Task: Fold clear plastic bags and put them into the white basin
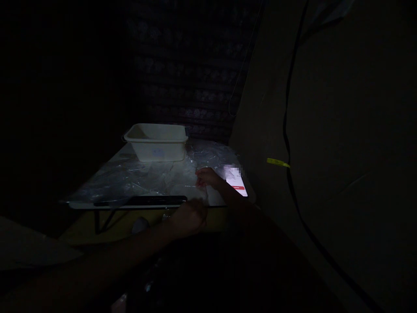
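While the left grip (pixel 189 217) curls at the table edge (pixel 215 204), the right grip (pixel 207 177) curls farther in, their contents unclear.

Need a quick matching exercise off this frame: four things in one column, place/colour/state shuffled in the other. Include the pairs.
Things:
1. tub
2. phone
3. tag
4. left hand

Places, colours, states:
A. yellow, on the dark cord
B. lower in the picture than the right hand, by the near edge of the table
C. pale and open-topped
D. lit up, white with some red

Pairs: 1-C, 2-D, 3-A, 4-B
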Demonstrator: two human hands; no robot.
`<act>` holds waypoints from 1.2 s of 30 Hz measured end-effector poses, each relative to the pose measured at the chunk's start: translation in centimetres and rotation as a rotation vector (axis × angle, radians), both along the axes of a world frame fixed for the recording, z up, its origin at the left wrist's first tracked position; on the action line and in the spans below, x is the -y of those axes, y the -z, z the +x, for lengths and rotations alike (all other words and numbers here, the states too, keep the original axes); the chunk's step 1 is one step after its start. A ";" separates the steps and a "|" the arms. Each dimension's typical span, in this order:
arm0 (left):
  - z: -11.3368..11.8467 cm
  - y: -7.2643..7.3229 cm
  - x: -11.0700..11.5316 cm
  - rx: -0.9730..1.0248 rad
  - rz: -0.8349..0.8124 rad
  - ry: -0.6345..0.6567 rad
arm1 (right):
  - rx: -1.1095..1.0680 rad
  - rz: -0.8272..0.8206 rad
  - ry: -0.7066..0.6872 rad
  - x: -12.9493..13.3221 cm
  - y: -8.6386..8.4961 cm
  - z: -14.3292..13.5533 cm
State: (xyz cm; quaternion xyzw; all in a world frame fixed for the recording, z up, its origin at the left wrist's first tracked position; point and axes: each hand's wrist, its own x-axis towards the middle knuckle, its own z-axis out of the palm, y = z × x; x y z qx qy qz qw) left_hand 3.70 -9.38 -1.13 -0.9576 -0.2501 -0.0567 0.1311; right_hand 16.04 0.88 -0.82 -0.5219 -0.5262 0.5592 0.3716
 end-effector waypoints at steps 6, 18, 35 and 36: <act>0.4 0.2 0.0 -0.024 0.011 0.112 | 0.030 0.001 -0.022 0.6 -0.6 -0.1; -0.5 -1.0 -1.1 0.190 -0.058 0.081 | 0.106 0.029 -0.092 0.3 0.0 -0.2; -2.3 0.3 -6.1 0.078 -0.063 -0.145 | 0.989 0.830 -0.215 2.7 2.4 1.7; -2.3 0.3 -6.2 0.073 -0.070 -0.139 | 1.033 0.861 -0.252 3.0 2.7 1.7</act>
